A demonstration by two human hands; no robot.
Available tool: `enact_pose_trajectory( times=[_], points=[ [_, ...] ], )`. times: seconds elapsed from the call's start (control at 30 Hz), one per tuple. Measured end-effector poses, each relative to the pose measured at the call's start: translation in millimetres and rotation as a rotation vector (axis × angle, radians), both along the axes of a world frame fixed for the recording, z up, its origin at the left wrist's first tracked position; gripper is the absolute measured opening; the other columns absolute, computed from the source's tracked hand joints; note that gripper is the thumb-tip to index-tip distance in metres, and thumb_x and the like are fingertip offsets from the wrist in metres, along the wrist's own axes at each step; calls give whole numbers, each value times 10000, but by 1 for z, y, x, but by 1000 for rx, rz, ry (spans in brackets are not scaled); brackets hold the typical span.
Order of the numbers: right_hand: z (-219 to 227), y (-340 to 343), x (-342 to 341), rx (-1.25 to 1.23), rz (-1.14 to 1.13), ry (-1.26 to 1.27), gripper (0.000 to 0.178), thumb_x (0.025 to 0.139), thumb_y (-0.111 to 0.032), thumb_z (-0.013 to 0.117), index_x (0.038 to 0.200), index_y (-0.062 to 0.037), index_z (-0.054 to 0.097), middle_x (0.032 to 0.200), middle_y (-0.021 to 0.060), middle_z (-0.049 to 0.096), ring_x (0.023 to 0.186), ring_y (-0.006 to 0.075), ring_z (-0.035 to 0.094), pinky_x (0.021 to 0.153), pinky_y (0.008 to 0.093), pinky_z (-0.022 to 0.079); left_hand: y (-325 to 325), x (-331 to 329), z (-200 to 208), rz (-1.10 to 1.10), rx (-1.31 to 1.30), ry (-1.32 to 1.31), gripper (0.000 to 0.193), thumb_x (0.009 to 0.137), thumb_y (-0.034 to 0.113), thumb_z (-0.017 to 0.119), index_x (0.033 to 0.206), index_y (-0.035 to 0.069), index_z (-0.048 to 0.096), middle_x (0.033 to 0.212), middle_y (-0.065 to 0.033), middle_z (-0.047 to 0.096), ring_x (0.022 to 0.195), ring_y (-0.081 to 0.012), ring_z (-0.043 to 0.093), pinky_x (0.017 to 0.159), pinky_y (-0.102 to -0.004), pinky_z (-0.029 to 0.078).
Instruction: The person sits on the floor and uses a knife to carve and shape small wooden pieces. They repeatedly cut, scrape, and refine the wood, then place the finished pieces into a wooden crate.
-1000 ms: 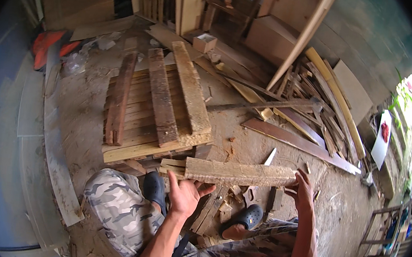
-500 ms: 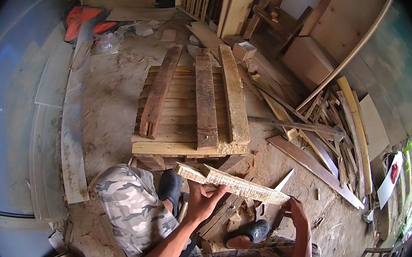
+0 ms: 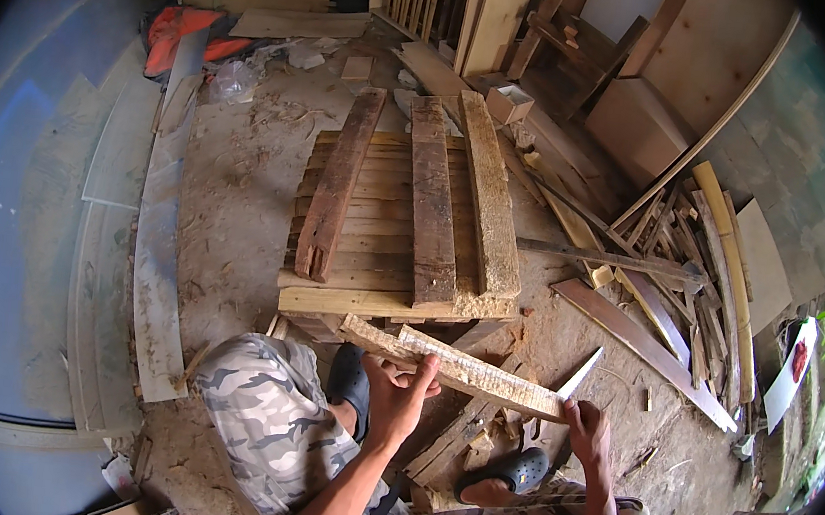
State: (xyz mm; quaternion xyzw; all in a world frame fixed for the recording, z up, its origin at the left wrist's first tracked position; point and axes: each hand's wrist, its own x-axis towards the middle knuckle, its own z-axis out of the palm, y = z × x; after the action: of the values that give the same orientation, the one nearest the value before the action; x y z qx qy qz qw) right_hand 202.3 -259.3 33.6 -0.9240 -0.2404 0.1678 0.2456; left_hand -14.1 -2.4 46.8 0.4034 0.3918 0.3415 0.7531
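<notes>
Lying across a low slatted bench (image 3: 357,304), three rough planks (image 3: 435,210) sit beyond the notched timber (image 3: 490,378); a pale handsaw blade (image 3: 581,372) shows near its right end, scrap wood (image 3: 693,312) heaped farther right. Both hands grip the timber, raised before the bench: the left hand (image 3: 396,399) partly curled beneath, thumb against its side, the right hand (image 3: 589,433) closed on its end.

The left hand (image 3: 395,402) and right hand (image 3: 588,435) hold a notched piece of wood (image 3: 495,379) near its two ends, before a low table (image 3: 362,306) bearing three rough boards (image 3: 433,209), with a saw (image 3: 581,372) partly behind the wood.
</notes>
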Motion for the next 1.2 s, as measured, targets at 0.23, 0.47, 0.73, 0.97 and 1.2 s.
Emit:
enact_pose_trajectory(
  times=[0.23,0.47,0.73,0.97,1.2],
  points=[
    [30,9,-5,216,-57,-606,389,944,-205,596,616,-1,552,595,168,513,586,362,513,596,456,402,4,-2,22,-30,3,17,750,924,293,732,1382,11,210,1193,-204,542,790,-204,677,661,-320,634],
    [69,-7,6,267,-71,-630,486,979,-220,561,549,4,521,510,149,469,484,338,473,519,444,365,0,1,45,-82,163,-27,703,961,361,671,1407,15,253,1260,-197,519,982,-263,682,708,-337,645],
    [91,-25,3,210,-124,-565,457,963,-198,582,568,31,548,493,155,465,436,321,456,493,440,350,-4,-4,48,-50,172,76,600,987,446,606,1352,24,384,1201,-113,558,1006,-181,624,755,-319,601],
    [95,-46,0,303,-150,-702,401,941,-128,565,573,10,489,542,148,463,511,305,454,531,427,337,15,-9,30,-11,-44,-432,421,838,214,796,1176,93,577,1156,-45,639,1082,-195,611,955,-411,499],
    [88,-75,12,445,-147,-816,446,1005,-241,464,679,54,543,678,171,569,615,315,547,590,386,397,31,-35,42,-360,132,-619,570,648,101,938,1108,69,602,1042,-156,692,985,-236,658,790,-343,573]
  ],
)
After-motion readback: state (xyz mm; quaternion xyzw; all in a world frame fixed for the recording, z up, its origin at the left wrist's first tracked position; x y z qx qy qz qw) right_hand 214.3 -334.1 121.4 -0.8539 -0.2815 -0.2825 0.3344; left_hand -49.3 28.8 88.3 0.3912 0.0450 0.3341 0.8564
